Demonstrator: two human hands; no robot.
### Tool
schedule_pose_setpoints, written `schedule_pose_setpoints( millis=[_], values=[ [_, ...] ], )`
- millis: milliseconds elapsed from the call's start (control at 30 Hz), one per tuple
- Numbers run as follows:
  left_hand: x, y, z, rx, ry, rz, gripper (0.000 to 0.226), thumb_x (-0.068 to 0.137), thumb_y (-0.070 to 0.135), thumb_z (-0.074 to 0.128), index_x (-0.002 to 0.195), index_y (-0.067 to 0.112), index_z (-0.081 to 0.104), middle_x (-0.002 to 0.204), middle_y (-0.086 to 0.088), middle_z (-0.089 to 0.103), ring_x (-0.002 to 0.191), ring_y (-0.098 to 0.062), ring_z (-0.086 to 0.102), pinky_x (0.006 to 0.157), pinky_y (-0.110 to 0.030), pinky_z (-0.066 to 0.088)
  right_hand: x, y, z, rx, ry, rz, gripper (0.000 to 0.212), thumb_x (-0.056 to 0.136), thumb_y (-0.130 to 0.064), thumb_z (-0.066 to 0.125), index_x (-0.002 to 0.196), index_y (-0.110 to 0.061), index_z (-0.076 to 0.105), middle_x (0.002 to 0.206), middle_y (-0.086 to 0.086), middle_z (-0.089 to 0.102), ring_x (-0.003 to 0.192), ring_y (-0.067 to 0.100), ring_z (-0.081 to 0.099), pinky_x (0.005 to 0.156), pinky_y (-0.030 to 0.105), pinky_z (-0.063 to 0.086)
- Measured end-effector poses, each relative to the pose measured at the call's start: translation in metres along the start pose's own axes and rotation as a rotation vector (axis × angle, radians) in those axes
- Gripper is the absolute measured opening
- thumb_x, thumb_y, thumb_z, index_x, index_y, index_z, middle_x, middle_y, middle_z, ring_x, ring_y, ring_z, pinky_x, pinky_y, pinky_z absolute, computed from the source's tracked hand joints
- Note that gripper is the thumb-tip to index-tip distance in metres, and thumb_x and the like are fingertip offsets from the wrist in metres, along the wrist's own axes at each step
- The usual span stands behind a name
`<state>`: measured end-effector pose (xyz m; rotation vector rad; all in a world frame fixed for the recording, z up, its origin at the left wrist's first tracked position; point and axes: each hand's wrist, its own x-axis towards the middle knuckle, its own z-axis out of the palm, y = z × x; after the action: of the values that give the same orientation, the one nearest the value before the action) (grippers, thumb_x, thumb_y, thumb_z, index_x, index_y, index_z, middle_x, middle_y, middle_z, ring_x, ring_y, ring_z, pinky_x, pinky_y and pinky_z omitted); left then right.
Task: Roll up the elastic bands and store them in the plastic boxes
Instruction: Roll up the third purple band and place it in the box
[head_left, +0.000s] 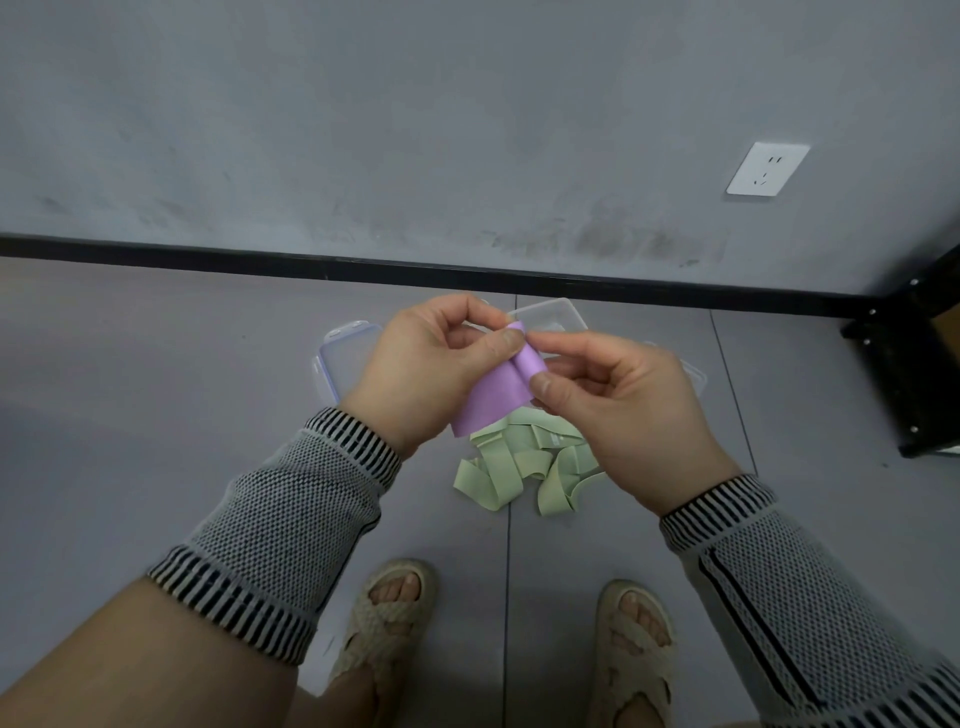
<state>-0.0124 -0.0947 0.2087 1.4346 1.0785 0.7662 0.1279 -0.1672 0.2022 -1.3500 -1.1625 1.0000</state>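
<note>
At the centre of the frame the fingers (511, 340) of the left hand (415, 364) and those of the right hand (623, 400) pinch a purple elastic band (493, 400), its upper end curled into a small roll between both thumbs, the loose tail hanging toward the lower left. Just below lies a heap of pale green elastic bands (524, 467) on the grey floor (156, 389). Behind the hands sit clear plastic boxes (550, 314), one lid (337, 358) to the left. Sandalled feet (384, 618) show at the bottom.
</note>
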Motion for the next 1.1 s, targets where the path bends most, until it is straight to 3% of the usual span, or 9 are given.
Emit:
schedule_pose_setpoints(
  millis=[133, 233, 333, 433, 633, 867, 967, 1100],
  values=[
    [0.0004, 0.0015, -0.0029, -0.054, -0.013, -0.028, 0.008, 0.084, 0.015, 0.067, 0.087, 0.007, 0.066, 0.079, -0.012, 0.072, 0.069, -0.014, 0.064, 0.065, -0.028, 0.052, -0.0006, 0.0001, 0.0001, -0.004, -0.018, -0.007, 0.032, 0.085, 0.003, 0.063, 0.106, -0.02, 0.068, 0.092, 0.012, 0.073, 0.087, 0.027, 0.069, 0.082, 0.037, 0.057],
    [0.0012, 0.0022, -0.0058, -0.092, -0.014, -0.044, 0.004, 0.085, 0.011, 0.065, 0.086, 0.008, 0.064, 0.085, -0.019, 0.071, 0.072, -0.019, 0.063, 0.067, -0.03, 0.051, -0.0009, -0.0006, -0.0017, -0.001, -0.05, -0.001, 0.035, 0.087, 0.001, 0.06, 0.106, -0.028, 0.065, 0.093, 0.004, 0.074, 0.086, 0.017, 0.07, 0.082, 0.03, 0.056],
    [0.0006, 0.002, -0.0068, -0.099, -0.043, -0.036, 0.005, 0.086, 0.007, 0.064, 0.083, 0.011, 0.062, 0.074, -0.009, 0.071, 0.068, -0.016, 0.063, 0.064, -0.027, 0.051, -0.0006, 0.0005, -0.0015, -0.009, -0.043, 0.023, 0.036, 0.089, -0.003, 0.059, 0.106, -0.035, 0.061, 0.091, 0.0, 0.074, 0.08, 0.01, 0.069, 0.081, 0.027, 0.056],
    [-0.0006, 0.0022, -0.0069, -0.097, -0.076, -0.019, 0.009, 0.086, 0.003, 0.062, 0.083, 0.011, 0.061, 0.066, 0.001, 0.07, 0.064, -0.011, 0.064, 0.061, -0.023, 0.052, -0.0006, 0.0014, 0.0012, -0.047, -0.054, 0.022, 0.038, 0.089, -0.004, 0.06, 0.105, -0.039, 0.061, 0.087, 0.005, 0.073, 0.077, 0.012, 0.068, 0.08, 0.029, 0.057],
    [-0.0011, 0.002, -0.0065, -0.107, -0.105, -0.016, 0.01, 0.087, 0.002, 0.06, 0.088, 0.011, 0.062, 0.071, -0.003, 0.072, 0.067, -0.015, 0.066, 0.064, -0.026, 0.053, 0.0012, 0.0, 0.0023, -0.003, -0.02, 0.031, 0.038, 0.086, 0.003, 0.062, 0.103, -0.03, 0.066, 0.086, 0.018, 0.072, 0.072, 0.014, 0.065, 0.075, 0.028, 0.057],
    [-0.0016, 0.0021, -0.0023, -0.117, -0.128, -0.013, 0.019, 0.083, 0.004, 0.066, 0.098, 0.016, 0.068, 0.091, -0.008, 0.074, 0.08, -0.014, 0.069, 0.073, -0.024, 0.056, 0.0013, 0.0031, 0.0052, 0.038, 0.069, 0.064, 0.034, 0.086, 0.003, 0.062, 0.113, -0.018, 0.066, 0.083, 0.013, 0.073, 0.078, 0.029, 0.07, 0.081, 0.042, 0.057],
    [-0.0002, 0.0009, -0.0041, -0.085, -0.083, -0.021, 0.018, 0.082, 0.005, 0.068, 0.09, 0.02, 0.07, 0.088, -0.009, 0.072, 0.077, -0.014, 0.067, 0.075, -0.028, 0.056, 0.0008, 0.0034, 0.0061, -0.007, 0.032, 0.074, 0.04, 0.085, 0.0, 0.064, 0.118, -0.022, 0.061, 0.08, 0.009, 0.073, 0.073, 0.018, 0.07, 0.078, 0.035, 0.058],
    [-0.0007, 0.0013, -0.007, -0.07, -0.095, -0.036, 0.019, 0.081, 0.003, 0.067, 0.087, 0.021, 0.07, 0.081, -0.008, 0.069, 0.073, -0.013, 0.063, 0.071, -0.027, 0.054, -0.0001, 0.0014, 0.0035, -0.128, -0.052, 0.049, 0.062, 0.079, -0.006, 0.072, 0.122, -0.043, 0.046, 0.082, -0.001, 0.073, 0.073, 0.008, 0.068, 0.071, 0.02, 0.052]
  ],
)
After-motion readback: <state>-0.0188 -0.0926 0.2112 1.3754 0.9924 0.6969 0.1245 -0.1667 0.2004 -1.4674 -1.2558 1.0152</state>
